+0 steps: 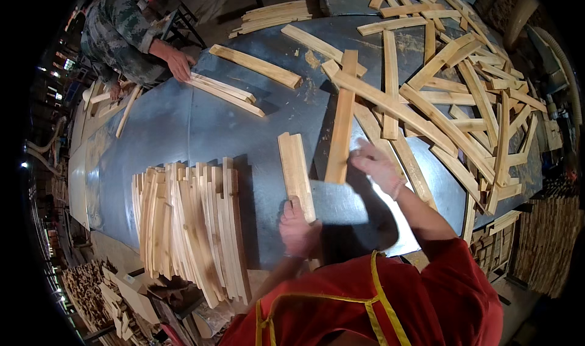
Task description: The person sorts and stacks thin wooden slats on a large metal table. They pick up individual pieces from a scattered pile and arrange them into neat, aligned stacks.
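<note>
My left hand [298,230] is closed around the near end of a few wooden strips [295,163] lying side by side, pointing away from me. My right hand [378,166], somewhat blurred, is beside the near end of a darker wooden strip [340,130]. Its fingers look stretched out and apart, with nothing visible between them. The darker strip lies lengthwise in front of me, and a paler strip [390,102] crosses it. To the left of my left hand, many strips stand close together in a neat stack [189,224] at the table's near edge.
A loose heap of strips [475,102] covers the right of the metal-topped table [256,145]. Across the table, a co-worker's hand [178,61] holds a few strips [225,93]. Another strip [256,64] lies near it. A wood stack [545,242] stands at the right.
</note>
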The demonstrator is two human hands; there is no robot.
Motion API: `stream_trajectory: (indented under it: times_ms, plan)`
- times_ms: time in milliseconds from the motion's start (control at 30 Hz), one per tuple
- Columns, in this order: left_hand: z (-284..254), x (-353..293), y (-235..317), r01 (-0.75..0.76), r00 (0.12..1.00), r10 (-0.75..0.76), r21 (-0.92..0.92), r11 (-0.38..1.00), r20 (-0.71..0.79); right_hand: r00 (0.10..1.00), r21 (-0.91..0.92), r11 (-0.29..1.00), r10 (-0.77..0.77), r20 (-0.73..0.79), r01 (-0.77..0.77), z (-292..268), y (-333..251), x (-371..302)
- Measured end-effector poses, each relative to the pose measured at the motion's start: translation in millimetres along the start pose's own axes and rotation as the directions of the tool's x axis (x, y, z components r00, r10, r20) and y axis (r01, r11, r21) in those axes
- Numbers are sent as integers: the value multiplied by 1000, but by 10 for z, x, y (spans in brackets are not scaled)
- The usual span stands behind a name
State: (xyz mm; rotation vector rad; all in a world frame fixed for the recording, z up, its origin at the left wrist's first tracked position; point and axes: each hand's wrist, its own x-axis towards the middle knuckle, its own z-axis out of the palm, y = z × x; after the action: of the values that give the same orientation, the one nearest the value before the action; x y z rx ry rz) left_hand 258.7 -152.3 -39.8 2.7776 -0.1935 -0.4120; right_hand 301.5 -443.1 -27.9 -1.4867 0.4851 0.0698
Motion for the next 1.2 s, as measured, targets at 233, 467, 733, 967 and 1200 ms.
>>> stream_trajectory:
  times_ms: [233, 467, 733, 967, 1200]
  plan:
    - [-295, 24, 12, -63, 998, 64, -26, 998, 21, 916, -975, 7, -339, -212, -223, -1919, -163, 430]
    - [-379, -22, -127, 84, 987, -75, -56, 995, 142, 989, -557, 818, 117, -88, -146, -1006, 81, -123]
    - [-24, 31, -743, -43, 999, 36, -484, 874, -24, 834, -626, 775, 286, 471, 88, 1354, 432, -1158]
    - [-252, -148, -326, -27, 995, 35, -93, 995, 90, 977, -925, 370, -214, 4, 85, 1187, -165, -161]
    - [-245, 243, -350, -144, 979, 129, -88, 986, -156, 947, -643, 763, -253, -198, 69, 828, 222, -138]
